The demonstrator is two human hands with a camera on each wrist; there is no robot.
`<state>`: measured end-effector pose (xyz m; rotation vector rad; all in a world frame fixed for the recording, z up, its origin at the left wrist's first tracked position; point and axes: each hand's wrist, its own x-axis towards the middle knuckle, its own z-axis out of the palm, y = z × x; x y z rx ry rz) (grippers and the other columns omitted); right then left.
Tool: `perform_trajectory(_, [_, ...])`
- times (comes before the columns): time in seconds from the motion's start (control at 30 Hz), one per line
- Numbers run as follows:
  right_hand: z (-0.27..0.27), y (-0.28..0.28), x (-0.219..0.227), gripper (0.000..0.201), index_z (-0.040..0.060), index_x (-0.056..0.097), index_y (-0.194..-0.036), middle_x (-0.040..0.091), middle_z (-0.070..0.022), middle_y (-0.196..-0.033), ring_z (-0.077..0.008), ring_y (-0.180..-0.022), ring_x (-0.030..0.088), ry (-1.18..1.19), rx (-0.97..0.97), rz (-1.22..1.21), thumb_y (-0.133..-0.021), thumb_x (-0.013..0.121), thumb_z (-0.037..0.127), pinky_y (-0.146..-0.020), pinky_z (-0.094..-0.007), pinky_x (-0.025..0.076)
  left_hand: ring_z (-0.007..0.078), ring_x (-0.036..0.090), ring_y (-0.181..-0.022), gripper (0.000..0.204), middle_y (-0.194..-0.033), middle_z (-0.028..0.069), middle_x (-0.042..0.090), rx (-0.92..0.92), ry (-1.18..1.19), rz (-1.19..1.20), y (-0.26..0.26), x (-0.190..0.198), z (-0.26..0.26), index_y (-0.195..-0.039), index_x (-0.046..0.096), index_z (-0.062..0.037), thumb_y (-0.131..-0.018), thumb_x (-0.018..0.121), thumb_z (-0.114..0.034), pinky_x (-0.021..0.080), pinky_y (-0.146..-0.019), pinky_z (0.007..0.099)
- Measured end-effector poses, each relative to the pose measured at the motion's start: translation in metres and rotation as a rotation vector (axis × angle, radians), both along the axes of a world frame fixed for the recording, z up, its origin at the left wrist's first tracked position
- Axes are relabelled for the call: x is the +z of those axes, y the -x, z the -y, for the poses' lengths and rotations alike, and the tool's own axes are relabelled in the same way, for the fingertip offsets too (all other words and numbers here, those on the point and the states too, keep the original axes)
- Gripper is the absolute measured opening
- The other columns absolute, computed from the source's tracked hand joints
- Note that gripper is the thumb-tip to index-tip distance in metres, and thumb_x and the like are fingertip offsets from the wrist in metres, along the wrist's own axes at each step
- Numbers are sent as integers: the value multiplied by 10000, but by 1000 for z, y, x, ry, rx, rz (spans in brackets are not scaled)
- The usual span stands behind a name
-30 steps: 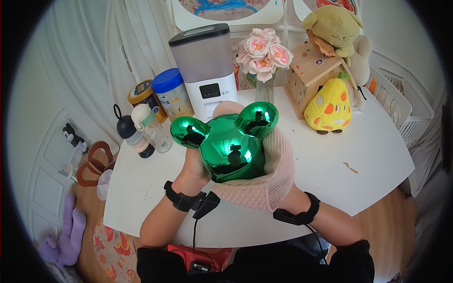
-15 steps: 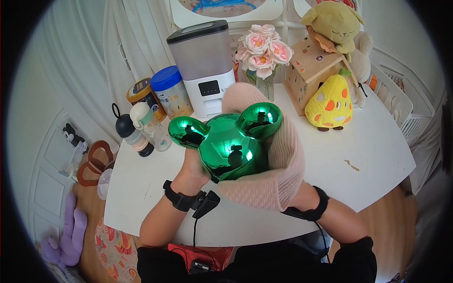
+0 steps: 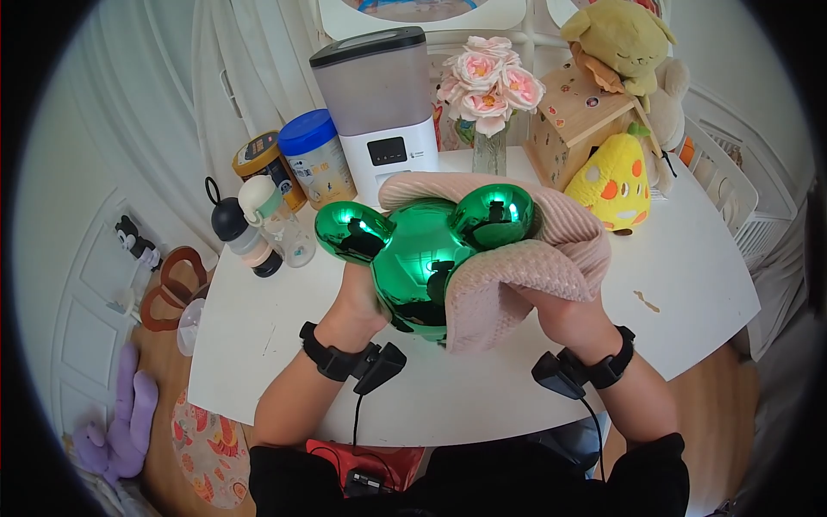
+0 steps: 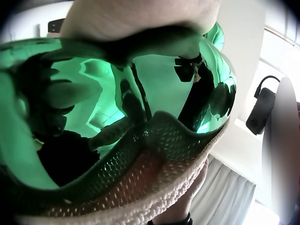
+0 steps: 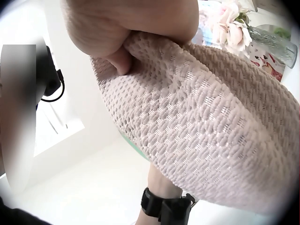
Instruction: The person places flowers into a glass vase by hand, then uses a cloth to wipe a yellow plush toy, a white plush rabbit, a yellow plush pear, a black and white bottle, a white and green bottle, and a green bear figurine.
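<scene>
A shiny green figure with a round mirror-like head and two bulging ears is held up over the white table. My left hand grips it low on its left side; most of the fingers are hidden behind it. A pink textured cloth drapes around the figure's right side and back. Bunched in my right hand, the cloth lies against the green surface. In the right wrist view a fingertip curls into the cloth. The left wrist view shows the cloth's edge mirrored in the figure.
Behind the figure stand a pet feeder, a blue-lidded can and a vase of pink roses. Two bottles are at the left. A yellow pear plush leans by a wooden house at the right.
My right hand has moved right and up with the cloth, drawing its front part off the figure's lower front. The left hand keeps its hold on the figure.
</scene>
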<state>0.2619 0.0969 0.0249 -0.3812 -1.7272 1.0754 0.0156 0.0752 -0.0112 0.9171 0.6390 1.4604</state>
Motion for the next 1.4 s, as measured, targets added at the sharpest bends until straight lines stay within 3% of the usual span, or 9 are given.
perform_trajectory(0.17, [-4,4,-12,342,22,666,-1204,698,-53,-1141,-134,-1023,646,29,-113,-10,-871,740,-9,-919,-298,523,236,667,-1122,458,-1294,120,640,21,5,18,0,-1,-1,-1373,531,-49,-1046,515,-369,571,-958,407])
perform_trajectory(0.27, [-7,-2,-26,401,36,627,-1267,681,-73,-1200,-163,-1091,643,183,-59,39,-902,773,113,-962,-330,518,261,672,-1122,434,-1303,143,636,20,24,50,0,-4,-4,-1385,516,-50,-1051,501,-326,579,-960,426])
perform_trajectory(0.37, [-3,-1,-30,304,26,660,-1204,691,-45,-1148,-135,-1030,640,185,-77,14,-905,709,1,-900,-290,523,260,672,-1123,428,-1301,143,639,27,21,22,1,-3,-2,-1384,520,-53,-1054,492,-325,582,-952,421])
perform_trajectory(0.5, [-5,-4,-46,284,36,644,-1241,685,-33,-1172,-149,-1085,632,378,87,-41,-968,679,105,-943,-308,510,197,672,-1084,432,-1238,87,669,15,-6,12,-1,2,1,-1338,572,-52,-1031,561,-356,567,-937,372])
perform_trajectory(0.73, [-19,-13,-84,370,69,581,-1333,626,-30,-1285,-163,-1207,572,602,332,-31,-998,646,211,-1047,-350,446,211,642,-1157,493,-1318,106,635,0,-1,-32,0,2,5,-1421,506,-48,-1031,566,-344,539,-995,379])
perform_trajectory(1.13, [-25,-18,-107,361,22,588,-1335,637,-55,-1263,-169,-1171,586,700,424,28,-989,595,127,-1052,-325,437,217,632,-1172,493,-1331,114,625,-20,-12,10,-1,1,5,-1428,493,-39,-1031,572,-320,530,-1011,377])
perform_trajectory(1.27, [-25,-19,-102,357,30,603,-1325,639,-57,-1283,-178,-1179,589,693,488,65,-983,623,130,-1047,-333,449,226,653,-1136,452,-1298,123,642,25,-9,-44,-1,2,5,-1386,532,-41,-1040,534,-333,553,-972,384])
perform_trajectory(1.33, [-23,-18,-102,407,39,603,-1329,639,-68,-1301,-190,-1186,592,299,408,314,-945,699,134,-1038,-354,467,214,634,-1169,493,-1336,112,624,-41,-32,-13,0,2,5,-1433,492,-45,-1033,563,-324,532,-1009,376])
perform_trajectory(1.4, [-24,-23,-103,439,43,605,-1331,642,-72,-1305,-189,-1184,594,298,453,329,-920,734,132,-1035,-358,472,217,631,-1179,510,-1349,109,616,26,32,-21,-3,3,7,-1448,475,-49,-1039,548,-344,529,-1017,380])
